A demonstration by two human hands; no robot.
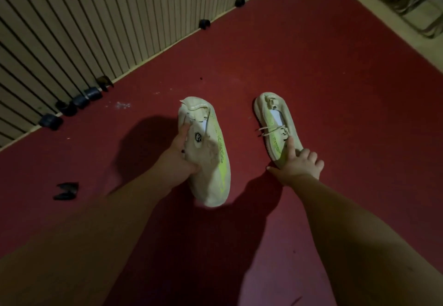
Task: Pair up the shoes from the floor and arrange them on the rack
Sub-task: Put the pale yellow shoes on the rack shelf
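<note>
Head view: two pale, lime-striped sneakers, one in each hand, above a red floor (pixel 335 77).

The left hand (pixel 178 154) curls its fingers round the side of the left sneaker (pixel 213 169), which appears lifted. The right hand (pixel 299 164) grips the toe of the right sneaker (pixel 275 123), which lies on the floor, with the index finger straight along the upper and the others curled over the edge. The dark shapes (pixel 82 100) at the foot of the slatted wall (pixel 72 29) are too dim to identify.

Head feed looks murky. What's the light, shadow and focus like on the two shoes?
Head view: dim, warm light; left shoe and right shoe pale, readable, slightly soft; arm shadows fall dark on the red floor; wide angle splays the slatted wall.
</note>
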